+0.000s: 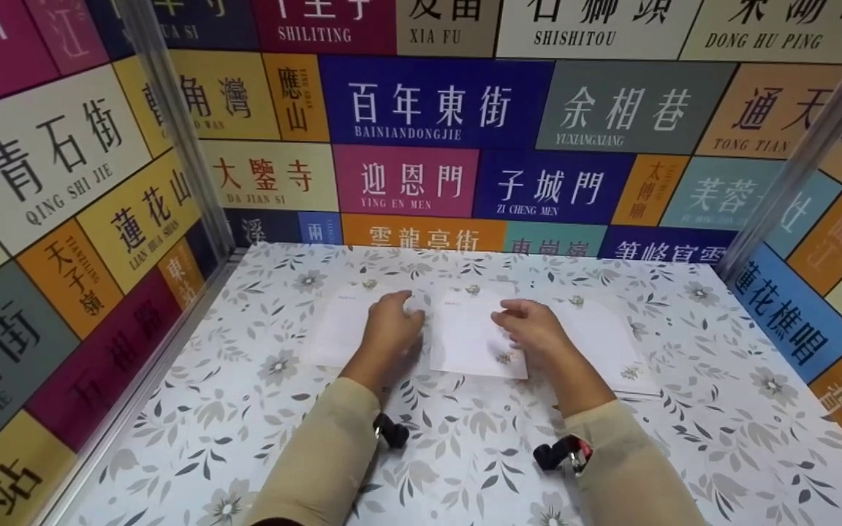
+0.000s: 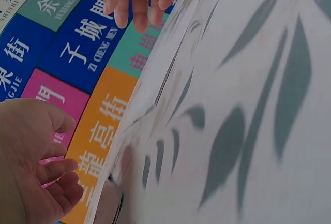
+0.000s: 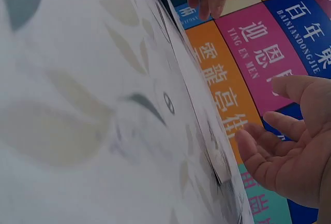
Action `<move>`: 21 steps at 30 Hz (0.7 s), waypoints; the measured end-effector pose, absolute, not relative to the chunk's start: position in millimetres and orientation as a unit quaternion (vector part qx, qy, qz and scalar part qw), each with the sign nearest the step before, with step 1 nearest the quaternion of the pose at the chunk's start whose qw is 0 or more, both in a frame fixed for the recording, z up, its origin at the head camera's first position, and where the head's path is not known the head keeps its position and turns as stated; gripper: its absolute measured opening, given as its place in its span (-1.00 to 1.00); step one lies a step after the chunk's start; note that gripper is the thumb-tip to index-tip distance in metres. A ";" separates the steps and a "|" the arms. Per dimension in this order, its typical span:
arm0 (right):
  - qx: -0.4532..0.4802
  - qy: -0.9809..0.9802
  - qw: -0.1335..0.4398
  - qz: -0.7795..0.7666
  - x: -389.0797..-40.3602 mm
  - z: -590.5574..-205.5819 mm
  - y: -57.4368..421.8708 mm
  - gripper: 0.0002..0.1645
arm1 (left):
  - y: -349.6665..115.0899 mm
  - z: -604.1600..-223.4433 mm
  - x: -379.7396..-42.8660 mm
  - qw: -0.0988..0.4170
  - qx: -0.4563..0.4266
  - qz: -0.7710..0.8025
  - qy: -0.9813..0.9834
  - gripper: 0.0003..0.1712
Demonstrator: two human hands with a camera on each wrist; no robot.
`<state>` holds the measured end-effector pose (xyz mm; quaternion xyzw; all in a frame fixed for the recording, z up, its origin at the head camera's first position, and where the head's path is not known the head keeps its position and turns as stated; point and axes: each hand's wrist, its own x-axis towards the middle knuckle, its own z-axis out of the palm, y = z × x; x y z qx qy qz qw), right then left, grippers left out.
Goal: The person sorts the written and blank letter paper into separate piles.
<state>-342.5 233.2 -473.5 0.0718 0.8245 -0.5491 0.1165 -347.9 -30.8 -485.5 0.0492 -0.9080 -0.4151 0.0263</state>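
Observation:
Three white paper sheets with small floral prints lie in a row in the head view: a left sheet, a middle sheet and a right sheet. My left hand hovers between the left and middle sheets, fingers loosely bent and holding nothing. Over the gap between the middle and right sheets is my right hand, also holding nothing. Each wrist view shows its own hand, left and right, raised off the surface with relaxed fingers and nothing in the palm.
A table with a leaf-and-flower cover lies under the sheets. Behind it stands a wall of coloured sign panels, with a similar side panel at left. Transparent edge strips run down the corners. Small black clips sit at both wrists.

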 end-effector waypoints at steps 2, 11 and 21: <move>0.068 0.838 0.113 -0.530 -341.5 -473.6 242.3 -0.19 | -23.0 -486.2 -347.9 0.017 0.033 -0.419 -0.907 -0.35; 0.042 0.876 0.126 -0.463 -337.6 -476.8 265.0 -0.06 | -2.1 -491.0 -346.1 -0.039 -0.067 -0.399 -0.914 -0.17; -0.062 0.925 0.149 -0.344 -335.9 -485.8 269.3 0.08 | -10.3 -501.2 -341.2 -0.120 -0.173 -0.271 -0.939 0.04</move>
